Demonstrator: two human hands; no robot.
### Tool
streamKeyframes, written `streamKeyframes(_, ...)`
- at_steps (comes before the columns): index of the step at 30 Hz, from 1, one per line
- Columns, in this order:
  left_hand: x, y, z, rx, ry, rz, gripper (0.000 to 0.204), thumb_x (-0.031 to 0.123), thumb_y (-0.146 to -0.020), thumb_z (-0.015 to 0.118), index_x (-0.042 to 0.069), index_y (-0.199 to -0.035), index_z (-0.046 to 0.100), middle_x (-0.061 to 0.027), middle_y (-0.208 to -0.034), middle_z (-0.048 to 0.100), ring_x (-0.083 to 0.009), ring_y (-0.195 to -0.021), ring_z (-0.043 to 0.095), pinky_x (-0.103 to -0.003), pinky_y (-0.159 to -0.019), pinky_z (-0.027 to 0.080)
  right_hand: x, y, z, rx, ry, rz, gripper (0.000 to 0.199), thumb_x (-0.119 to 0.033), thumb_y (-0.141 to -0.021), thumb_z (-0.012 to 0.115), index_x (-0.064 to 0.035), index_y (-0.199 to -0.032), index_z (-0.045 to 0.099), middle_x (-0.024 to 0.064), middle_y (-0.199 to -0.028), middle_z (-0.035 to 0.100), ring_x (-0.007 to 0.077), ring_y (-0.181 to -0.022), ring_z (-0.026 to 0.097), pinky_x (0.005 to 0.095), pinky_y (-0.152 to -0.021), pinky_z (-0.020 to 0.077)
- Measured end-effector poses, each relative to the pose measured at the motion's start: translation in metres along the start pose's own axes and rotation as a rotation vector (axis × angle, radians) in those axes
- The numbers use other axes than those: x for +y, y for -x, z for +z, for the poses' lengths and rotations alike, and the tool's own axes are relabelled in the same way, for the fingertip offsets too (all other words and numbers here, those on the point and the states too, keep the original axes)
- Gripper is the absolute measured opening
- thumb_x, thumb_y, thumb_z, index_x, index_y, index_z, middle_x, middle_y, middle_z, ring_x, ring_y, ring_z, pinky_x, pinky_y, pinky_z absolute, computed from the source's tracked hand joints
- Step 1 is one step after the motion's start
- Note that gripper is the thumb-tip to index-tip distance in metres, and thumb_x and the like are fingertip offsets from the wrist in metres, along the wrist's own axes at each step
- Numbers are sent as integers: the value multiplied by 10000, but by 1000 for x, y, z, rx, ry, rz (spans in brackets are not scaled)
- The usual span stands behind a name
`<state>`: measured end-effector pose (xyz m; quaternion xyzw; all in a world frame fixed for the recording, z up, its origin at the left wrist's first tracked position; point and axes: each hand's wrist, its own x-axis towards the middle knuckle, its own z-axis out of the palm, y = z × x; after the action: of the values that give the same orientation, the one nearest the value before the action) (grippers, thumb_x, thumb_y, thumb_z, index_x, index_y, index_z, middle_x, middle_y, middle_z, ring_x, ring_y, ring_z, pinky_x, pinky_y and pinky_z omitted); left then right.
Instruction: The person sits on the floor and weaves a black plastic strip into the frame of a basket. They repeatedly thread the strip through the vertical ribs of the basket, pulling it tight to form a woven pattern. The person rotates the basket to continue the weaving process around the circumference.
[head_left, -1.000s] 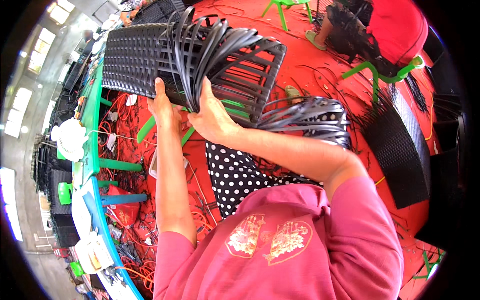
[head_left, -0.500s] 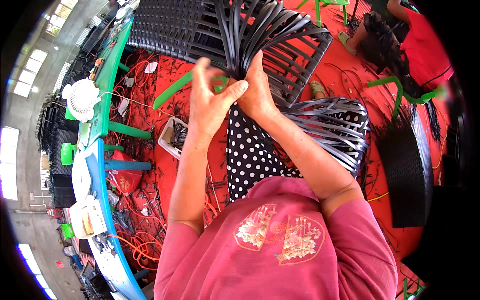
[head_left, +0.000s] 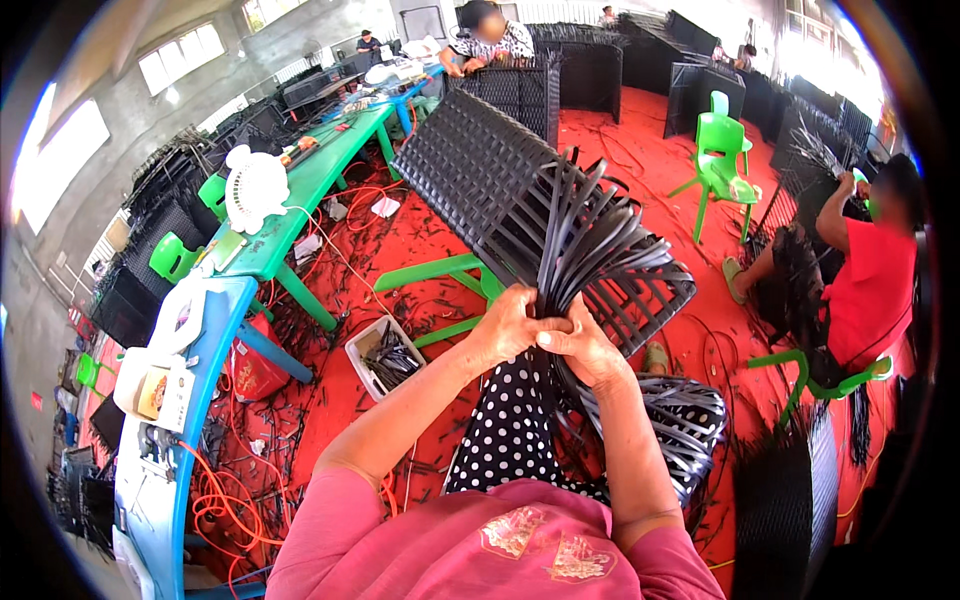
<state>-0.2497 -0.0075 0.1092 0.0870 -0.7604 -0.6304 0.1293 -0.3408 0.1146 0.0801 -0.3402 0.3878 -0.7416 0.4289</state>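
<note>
Left hand (head_left: 506, 326) and right hand (head_left: 592, 348) curl closed around the gathered black strips (head_left: 578, 235), seemingly to bunch loose ends beside the tilted, part-woven frame (head_left: 480, 150) beyond the polka-dot trousers (head_left: 505, 425).

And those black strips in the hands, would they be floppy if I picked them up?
Probably bendy but springy: the black strips curve and fan out from the left hand and right hand. They may be slippery, since they look smooth and shiny. Each one is likely light, being so thin.
</note>
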Motion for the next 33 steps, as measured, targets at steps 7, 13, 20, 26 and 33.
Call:
streamKeyframes(7, -18, -1, 14, 332, -354, 262, 318, 194, -740, 677, -42, -937, 599, -64, -833, 615, -159, -765, 595, -299, -672, 492, -23, 1, 17, 44, 370, 26, 798, -288, -740, 758, 58, -1339, 361, 104, -1221, 499, 196, -1181, 455, 321, -1036, 333)
streamKeyframes(13, -25, -15, 22, 362, 60, 52, 170, 83, -762, 615, -28, -890, 621, -22, -756, 605, -110, -698, 553, -280, -625, 466, -34, 31, 15, 290, 1138, -373, 527, -212, -786, 704, 16, -1216, 500, 270, -1024, 626, 419, -951, 619, 428, -804, 491)
streamKeyframes(20, -23, 0, 7, 407, 94, -8, 189, 87, -856, 591, 16, -1030, 609, 50, -853, 569, -41, -750, 455, -225, -703, 388, -82, 42, -67, 1152, 1467, -658, 451, -127, -734, 721, 15, -1142, 591, 220, -1043, 655, 346, -1021, 616, 405, -920, 451)
streamKeyframes(26, -23, -1, 13, 392, 176, -2, 147, 19, -829, 584, 14, -974, 609, 15, -844, 598, -71, -750, 507, -237, -724, 417, -84, 21, -96, 737, 1007, -322, 493, -168, -776, 637, 21, -1225, 563, 237, -1047, 654, 334, -971, 634, 388, -887, 462)
streamKeyframes(33, -13, 12, 15, 223, 309, -134, 202, -24, -742, 625, -12, -942, 598, -46, -802, 611, -153, -699, 571, -295, -722, 464, -72, -15, -116, 577, 949, -472, 454, -340, -892, 603, 38, -1143, 607, 169, -859, 683, 211, -798, 647, 327, -715, 494)
